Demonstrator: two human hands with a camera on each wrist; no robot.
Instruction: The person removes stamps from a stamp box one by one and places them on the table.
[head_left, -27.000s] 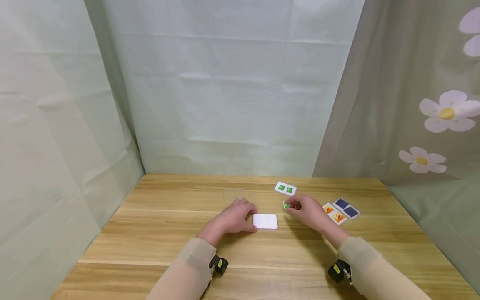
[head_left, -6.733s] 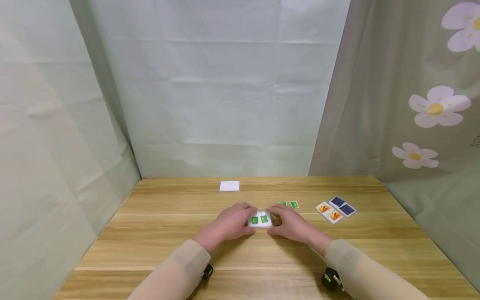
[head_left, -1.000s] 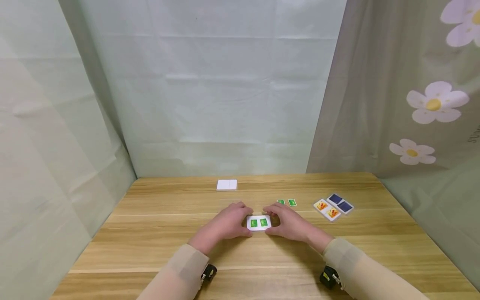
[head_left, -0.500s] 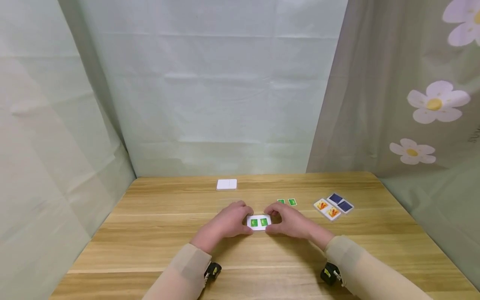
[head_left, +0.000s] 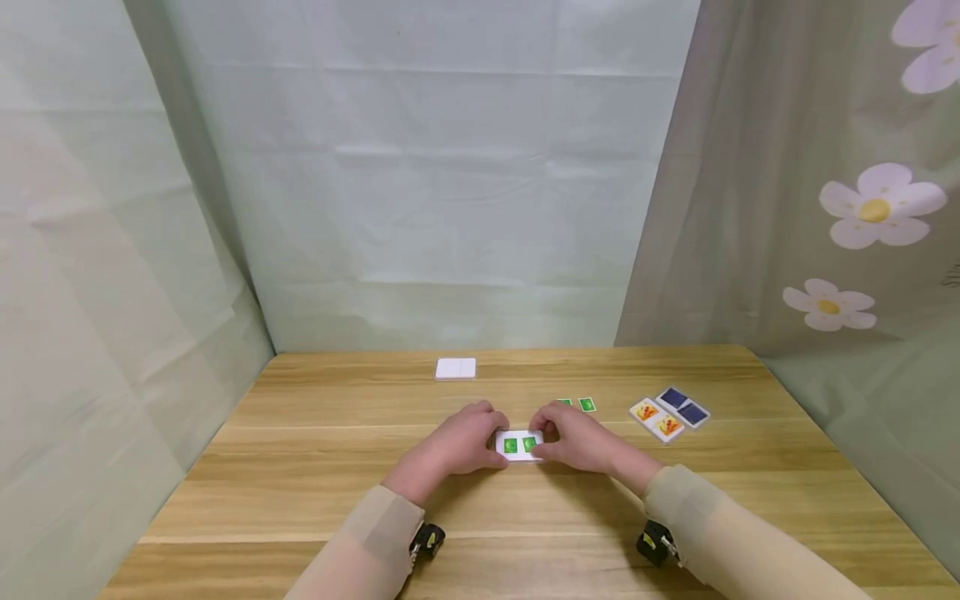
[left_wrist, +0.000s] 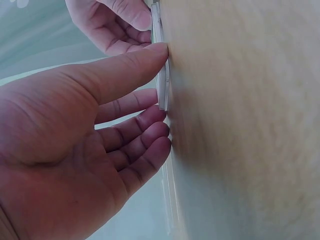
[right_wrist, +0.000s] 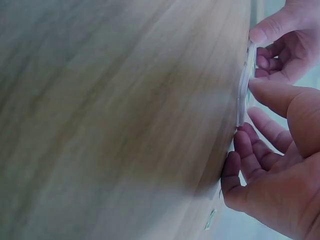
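Flat in front of me lies a small white rectangular plaque [head_left: 519,457] with a clear edge, bearing two green picture squares. My left hand [head_left: 457,443] holds its left end between thumb and fingers, at the near and far edges. At the right end, my right hand [head_left: 579,438] has its thumb over the right green square and its fingers at the far edge. In the left wrist view the plaque's edge [left_wrist: 164,90] shows as thin stacked layers, low over the table. Two loose green picture squares [head_left: 587,404] lie beyond my right hand, one partly hidden by it.
A blank white plaque [head_left: 456,368] lies at the back of the wooden table [head_left: 300,467]. To the right, a plaque with two orange pictures [head_left: 657,419] lies against one with two dark blue squares [head_left: 683,407]. Fabric sheets [head_left: 450,208] hang around the table's sides and back.
My right thumb has moved from the near edge onto the plaque's top. Since the oldest frame, the blank white plaque has appeared at the back, and the two-green-square plaque is between my hands.
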